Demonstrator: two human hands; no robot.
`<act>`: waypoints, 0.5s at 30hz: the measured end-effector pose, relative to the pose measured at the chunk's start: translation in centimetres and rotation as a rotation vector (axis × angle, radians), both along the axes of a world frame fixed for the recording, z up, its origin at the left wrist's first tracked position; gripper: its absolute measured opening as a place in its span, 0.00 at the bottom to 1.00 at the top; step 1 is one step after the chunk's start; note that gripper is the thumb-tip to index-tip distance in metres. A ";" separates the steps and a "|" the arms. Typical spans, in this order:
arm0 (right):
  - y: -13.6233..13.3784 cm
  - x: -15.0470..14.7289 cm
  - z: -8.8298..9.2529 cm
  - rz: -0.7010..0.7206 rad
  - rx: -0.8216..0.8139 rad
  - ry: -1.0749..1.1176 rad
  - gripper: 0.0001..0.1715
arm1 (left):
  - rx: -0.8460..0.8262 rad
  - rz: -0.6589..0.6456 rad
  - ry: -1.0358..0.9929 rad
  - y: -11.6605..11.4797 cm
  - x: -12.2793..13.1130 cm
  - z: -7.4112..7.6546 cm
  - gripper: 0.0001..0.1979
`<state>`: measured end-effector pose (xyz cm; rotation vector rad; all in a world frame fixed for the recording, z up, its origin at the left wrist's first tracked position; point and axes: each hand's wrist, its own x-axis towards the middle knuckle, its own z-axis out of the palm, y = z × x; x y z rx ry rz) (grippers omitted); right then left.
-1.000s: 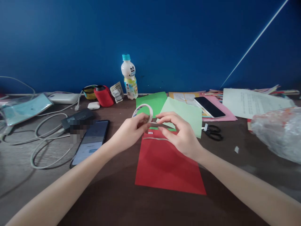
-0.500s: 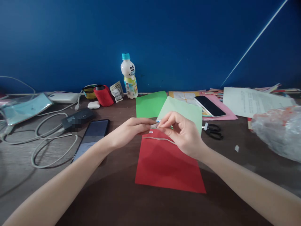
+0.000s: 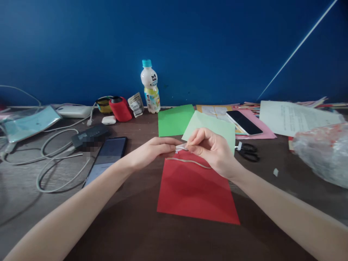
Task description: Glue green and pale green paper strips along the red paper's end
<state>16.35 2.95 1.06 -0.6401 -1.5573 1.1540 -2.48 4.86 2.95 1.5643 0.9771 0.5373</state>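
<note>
A red sheet of paper [image 3: 195, 195] lies on the dark table in front of me. Across its upper part runs a thin pale, slightly wavy strip [image 3: 190, 161]. Above the sheet's far edge, my left hand [image 3: 156, 152] has its fingers pressed together at the left end of a small whitish strip [image 3: 180, 147]. My right hand [image 3: 214, 150] pinches the other end between thumb and index finger, its remaining fingers curled. What exactly the whitish strip is, and the sheet's top edge, are partly hidden by the fingers. A light green sheet [image 3: 214, 123] lies behind my right hand.
Black-handled scissors [image 3: 248, 151] and a white scrap [image 3: 276, 172] lie right. A phone [image 3: 106, 159] and coiled cables [image 3: 45, 170] are left. Behind stand a drink bottle [image 3: 151, 88] and a green sheet [image 3: 175, 121]; a plastic bag [image 3: 323, 154] sits far right.
My right hand has shifted slightly to the right, showing more of the whitish strip between the two hands. The view has moved a little; my left hand stays nearly in place.
</note>
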 end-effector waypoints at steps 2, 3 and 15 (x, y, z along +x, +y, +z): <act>0.0 0.0 0.0 0.009 -0.021 0.019 0.08 | -0.046 -0.011 -0.050 -0.1 0.1 0.0 0.15; 0.0 0.0 0.0 0.015 -0.033 0.029 0.08 | -0.063 -0.020 -0.067 -0.1 0.1 -0.1 0.15; 0.0 0.5 0.8 0.069 -0.120 -0.070 0.05 | 0.665 0.075 0.566 0.9 -1.0 1.2 0.17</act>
